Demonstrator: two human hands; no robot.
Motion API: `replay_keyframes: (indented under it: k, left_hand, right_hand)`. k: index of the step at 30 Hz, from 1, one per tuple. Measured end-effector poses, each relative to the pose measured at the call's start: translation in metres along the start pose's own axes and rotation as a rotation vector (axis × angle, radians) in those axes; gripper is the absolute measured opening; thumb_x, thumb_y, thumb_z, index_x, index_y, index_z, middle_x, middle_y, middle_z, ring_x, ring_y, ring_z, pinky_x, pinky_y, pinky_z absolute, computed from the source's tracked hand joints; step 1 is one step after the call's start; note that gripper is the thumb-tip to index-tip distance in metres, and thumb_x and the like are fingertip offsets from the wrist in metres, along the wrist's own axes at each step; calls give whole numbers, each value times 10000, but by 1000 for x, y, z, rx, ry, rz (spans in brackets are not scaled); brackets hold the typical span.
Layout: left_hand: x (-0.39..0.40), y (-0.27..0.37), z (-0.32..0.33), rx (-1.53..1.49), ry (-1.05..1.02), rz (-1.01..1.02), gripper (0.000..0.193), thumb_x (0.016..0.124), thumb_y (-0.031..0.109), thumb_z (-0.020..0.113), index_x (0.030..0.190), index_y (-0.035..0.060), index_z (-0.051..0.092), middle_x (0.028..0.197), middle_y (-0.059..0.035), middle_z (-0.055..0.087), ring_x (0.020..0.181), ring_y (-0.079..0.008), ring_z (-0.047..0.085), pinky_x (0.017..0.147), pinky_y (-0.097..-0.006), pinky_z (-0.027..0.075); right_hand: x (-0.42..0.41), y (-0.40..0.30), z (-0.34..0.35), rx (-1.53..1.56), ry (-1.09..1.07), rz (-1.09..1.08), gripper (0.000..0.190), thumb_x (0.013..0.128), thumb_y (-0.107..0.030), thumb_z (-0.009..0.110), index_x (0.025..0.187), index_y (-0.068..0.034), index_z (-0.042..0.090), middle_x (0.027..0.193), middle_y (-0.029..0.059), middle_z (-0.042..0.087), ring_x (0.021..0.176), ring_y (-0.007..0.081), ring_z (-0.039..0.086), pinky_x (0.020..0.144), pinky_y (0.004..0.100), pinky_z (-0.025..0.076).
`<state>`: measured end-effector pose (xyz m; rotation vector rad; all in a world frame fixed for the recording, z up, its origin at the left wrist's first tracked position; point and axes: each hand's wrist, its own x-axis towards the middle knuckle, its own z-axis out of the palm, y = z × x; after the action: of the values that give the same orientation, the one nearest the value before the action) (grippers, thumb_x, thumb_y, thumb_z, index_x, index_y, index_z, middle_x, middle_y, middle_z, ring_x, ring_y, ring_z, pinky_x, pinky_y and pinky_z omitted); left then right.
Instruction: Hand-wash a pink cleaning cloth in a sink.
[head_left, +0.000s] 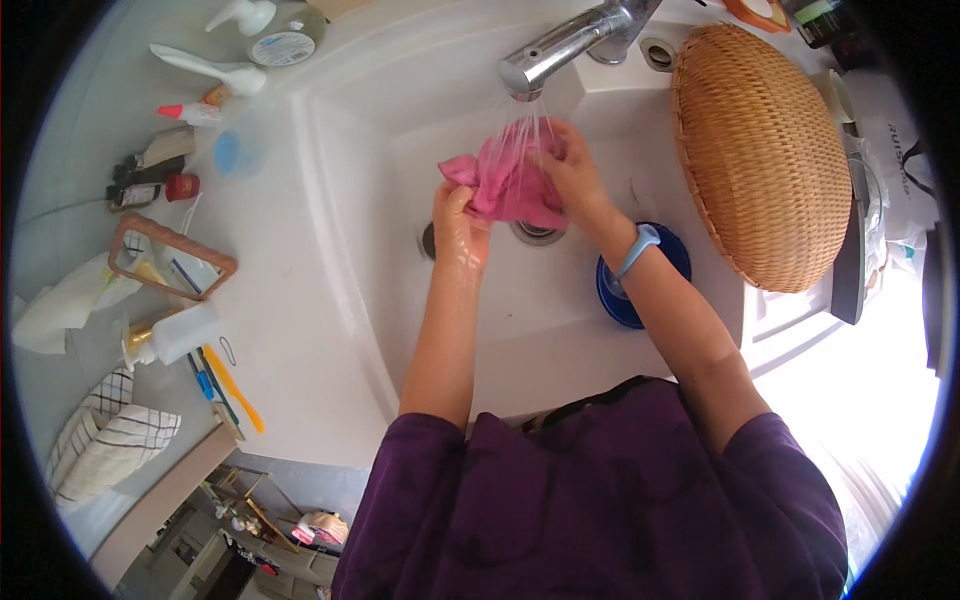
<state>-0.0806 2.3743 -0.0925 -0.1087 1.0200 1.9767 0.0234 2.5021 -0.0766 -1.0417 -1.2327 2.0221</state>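
Observation:
Streams of water fall from a chrome faucet (559, 49) onto a pink cloth (514, 180) over a white sink basin (517, 300). My left hand (459, 225) grips the cloth's lower left edge, thumb on top. At its upper right side my right hand (577, 169) holds the same cloth; some fingers are hidden behind the fabric. A light blue band (637, 251) circles my right wrist. Partly covered by the cloth, a metal drain (538, 232) shows beneath. Below my right forearm a dark blue bowl (660, 259) rests in the basin, partly hidden.
A woven basket (765, 157) leans over the sink's right side. Along the left ledge stand a white pump bottle (184, 330), a brown-framed mirror (172, 255), a blue cup (227, 152) and a yellow-orange handled item (234, 388). A checkered cloth (112, 442) lies at the lower left.

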Motion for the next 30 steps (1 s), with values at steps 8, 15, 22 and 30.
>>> replay_keyframes:
  k: [8,15,22,30]
  left_hand:
    - [23,-21,-11,-451,-543,-389,248,950,336,495,954,96,559,807,-5,566,765,-150,534,757,-345,498]
    - [-2,-18,67,-116,202,-310,300,974,359,419,879,97,532,727,3,533,689,-148,534,623,-304,477]
    - [2,-12,27,-159,260,-382,441,969,464,387,920,83,605,774,1,604,634,-148,579,607,-257,482]
    - [-14,9,50,-150,-36,-240,304,847,205,624,1105,60,556,1068,-45,603,1018,-195,567,933,-367,437]
  right_hand:
    - [-91,-17,38,-1110,-529,-470,132,792,-157,664,894,-78,632,871,126,648,735,270,630,620,350,495]
    - [7,-3,36,-1164,21,-443,358,895,-382,498,781,-60,606,718,159,619,681,308,616,581,394,480]
    - [-47,2,49,-1032,-164,-630,282,876,-323,534,810,-58,604,801,170,632,672,386,605,587,468,487]
    - [35,48,-9,-366,-177,-14,522,916,-518,435,1218,-96,490,1202,178,531,1109,319,520,868,396,459]
